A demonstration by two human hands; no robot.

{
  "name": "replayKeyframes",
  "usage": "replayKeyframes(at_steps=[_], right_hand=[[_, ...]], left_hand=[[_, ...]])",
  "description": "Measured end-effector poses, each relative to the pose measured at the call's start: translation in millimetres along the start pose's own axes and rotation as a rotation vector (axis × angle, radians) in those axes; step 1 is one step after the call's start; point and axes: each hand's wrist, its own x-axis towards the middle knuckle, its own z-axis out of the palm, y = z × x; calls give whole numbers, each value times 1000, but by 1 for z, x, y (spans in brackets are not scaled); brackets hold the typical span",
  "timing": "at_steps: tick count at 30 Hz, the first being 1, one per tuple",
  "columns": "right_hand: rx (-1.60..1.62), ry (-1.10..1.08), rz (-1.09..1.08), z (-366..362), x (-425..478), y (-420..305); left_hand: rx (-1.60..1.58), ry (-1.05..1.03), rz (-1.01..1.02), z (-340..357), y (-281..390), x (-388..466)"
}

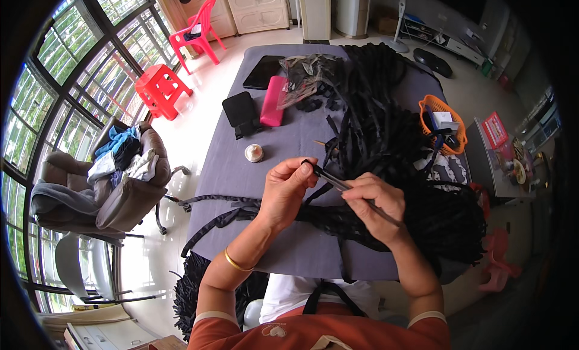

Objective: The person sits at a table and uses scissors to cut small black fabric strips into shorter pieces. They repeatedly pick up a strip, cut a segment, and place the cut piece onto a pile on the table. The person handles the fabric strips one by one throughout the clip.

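Note:
My left hand (287,191) pinches the end of a black fabric strip (312,165) between thumb and fingertips, above the middle of the table. My right hand (377,205) holds a thin grey metal tool (334,181), perhaps tweezers, whose tip meets the strip close to my left fingertips. Under both hands runs a bundle of black fabric strips (325,218) across the grey-covered table (271,259). A large heap of the same strips (375,105) covers the table's right side. A small round white jar (254,153) stands left of my hands.
On the table lie a black pouch (240,111), a pink case (272,101), a dark tablet (263,72) and a clear plastic bag (312,69). An orange basket (460,132) sits at the right edge. A brown armchair (135,196) and red stool (163,89) stand left.

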Motion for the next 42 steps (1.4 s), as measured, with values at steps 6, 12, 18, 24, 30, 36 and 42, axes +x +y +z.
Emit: replayKeyframes(at_steps=[6, 12, 18, 24, 30, 36, 42], right_hand=[[194, 46, 273, -22, 2, 1], [-131, 22, 99, -3, 1, 9], [-184, 56, 63, 6, -6, 14], [-113, 76, 162, 7, -4, 10], [-129, 96, 169, 8, -7, 14], [48, 170, 358, 5, -8, 11], [264, 132, 354, -10, -4, 0]], left_hand=[[37, 27, 148, -5, 6, 7], [293, -51, 123, 1, -6, -3], [432, -123, 134, 5, -11, -8], [246, -97, 97, -2, -15, -6], [281, -132, -51, 10, -8, -6], [107, -51, -160, 5, -7, 0], [72, -54, -128, 0, -5, 2]])
